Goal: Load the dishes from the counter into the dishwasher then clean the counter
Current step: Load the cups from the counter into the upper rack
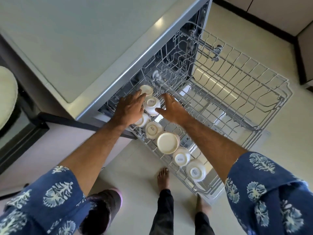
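The dishwasher's upper wire rack (pixel 237 92) is pulled out over the open door. Several white bowls stand upside down in a row along its left side. My left hand (pixel 129 109) lies over the row with straight fingers touching the farthest bowl (pixel 147 89). My right hand (pixel 171 108) is spread beside the second bowl (pixel 152 106), thumb against its side. Nearer me sit a stamped bowl (pixel 153 129), a larger flat-bottomed bowl (pixel 167 143) and two more bowls (pixel 181 159) (pixel 196 171). Another bowl (pixel 142 121) is partly hidden under my left wrist.
The pale counter (pixel 76 39) runs along the left above the dishwasher, its metal edge (pixel 135 65) close to my left hand. A round pale object (pixel 6 95) sits at the far left. My bare feet (pixel 163 177) stand on the tiled floor beside the rack.
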The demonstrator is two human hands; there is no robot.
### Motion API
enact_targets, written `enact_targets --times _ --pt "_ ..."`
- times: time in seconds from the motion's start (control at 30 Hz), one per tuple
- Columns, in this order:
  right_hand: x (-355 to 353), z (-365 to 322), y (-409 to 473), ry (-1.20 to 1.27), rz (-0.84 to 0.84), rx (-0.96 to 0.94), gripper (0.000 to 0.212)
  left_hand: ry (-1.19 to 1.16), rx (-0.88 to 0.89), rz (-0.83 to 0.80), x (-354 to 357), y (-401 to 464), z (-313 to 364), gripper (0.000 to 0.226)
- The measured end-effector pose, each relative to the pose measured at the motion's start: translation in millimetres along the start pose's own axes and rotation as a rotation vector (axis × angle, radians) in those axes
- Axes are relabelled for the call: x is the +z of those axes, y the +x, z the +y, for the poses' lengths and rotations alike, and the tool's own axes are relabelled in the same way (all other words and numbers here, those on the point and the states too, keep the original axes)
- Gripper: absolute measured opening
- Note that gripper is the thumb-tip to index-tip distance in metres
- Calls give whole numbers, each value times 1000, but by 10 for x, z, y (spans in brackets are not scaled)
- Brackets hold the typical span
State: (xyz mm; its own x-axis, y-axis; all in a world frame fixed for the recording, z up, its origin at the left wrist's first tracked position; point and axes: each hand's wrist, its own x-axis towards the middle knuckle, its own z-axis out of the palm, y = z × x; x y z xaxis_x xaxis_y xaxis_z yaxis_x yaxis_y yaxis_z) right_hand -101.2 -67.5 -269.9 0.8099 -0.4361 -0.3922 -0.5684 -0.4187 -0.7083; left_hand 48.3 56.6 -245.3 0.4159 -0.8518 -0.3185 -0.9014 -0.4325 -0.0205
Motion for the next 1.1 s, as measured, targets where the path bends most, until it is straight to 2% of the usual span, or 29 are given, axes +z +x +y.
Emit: enact_targets --times 0.1,0.2,0.27,0.4,0.57,0.7,0.87,1.0,1.1 --pt "-124 -91 -306 -140 48 -106 73 6 -14 80 -111 -307 191 59" --pt "-280 -281 -757 -334 54 -266 74 57 -48 91 -327 -817 463 69" --pt "-381 -412 -1056 -468 23 -330 80 22 -95 80 -486 -1181 664 76" --pt "-544 -727 -1727 -713 -66 -419 84 -96 -228 129 -798 -2071 1034 74" --pt "-594 -1284 -2359 -745 -133 -608 82 -170 -408 143 -1093 -3133 1260 69" --pt "-409 -1973 -2697 -769 -154 -815 82 -194 -584 195 -1248 -3974 1127 70" --pt "131 -2971 -3040 -838 -155 -1081 82 -190 -823 282 -1376 -5144 727 68" --pt "670 -3671 -3455 -807 -174 -1205 81 -158 -985 359 -1359 -6130 453 66" --pt "1103 -4078 -3852 -777 -194 -1292 80 -166 -1097 358 -1321 -6873 338 65"
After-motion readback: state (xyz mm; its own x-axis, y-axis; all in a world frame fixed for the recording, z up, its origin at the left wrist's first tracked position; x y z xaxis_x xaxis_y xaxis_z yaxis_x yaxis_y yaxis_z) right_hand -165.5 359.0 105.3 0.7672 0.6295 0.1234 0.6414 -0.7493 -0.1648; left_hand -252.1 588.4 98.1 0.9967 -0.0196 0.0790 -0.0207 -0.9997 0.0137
